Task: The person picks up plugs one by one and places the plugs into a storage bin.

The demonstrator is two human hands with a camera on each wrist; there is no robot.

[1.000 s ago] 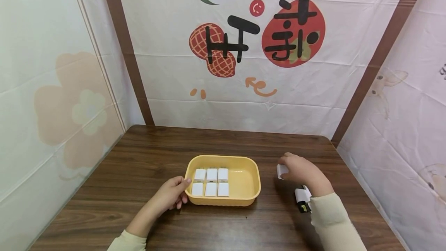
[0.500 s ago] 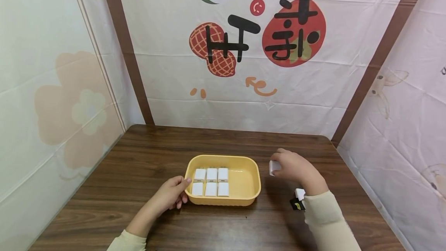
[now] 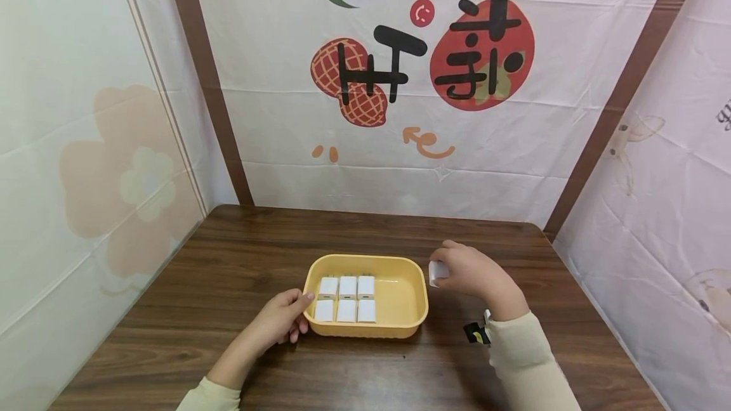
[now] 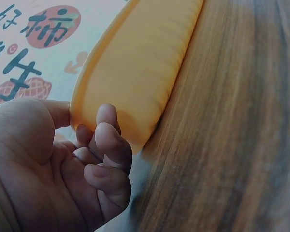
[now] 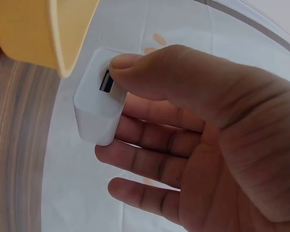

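Note:
In the head view, a yellow plastic tray point(image 3: 400, 330) stands on the table. My left hand point(image 3: 281, 317) pinches its left rim, thumb on the edge and fingers outside; the left wrist view shows the fingers curled against the tray's outer wall point(image 4: 130, 63). Inside, on the left, several white USB charger plugs point(image 3: 347, 286) lie in two rows, and the tray's right part shows bare yellow floor. Just off the tray's right end, my right hand point(image 3: 474, 274) holds another white USB charger plug point(image 5: 94, 111) between thumb and fingers, its USB port facing the wrist camera.
A small black item with a yellow mark point(image 3: 475, 333) lies on the table point(image 3: 257, 373), with a bit of white beside it, partly hidden by the right sleeve point(image 3: 520, 347). Printed cloth walls point(image 3: 394, 189) stand behind the table and at both sides.
My right hand has moved left with the charger plug, from farther right on the table to beside the tray. The sleeve now covers more of the white item. The left hand and tray stay put.

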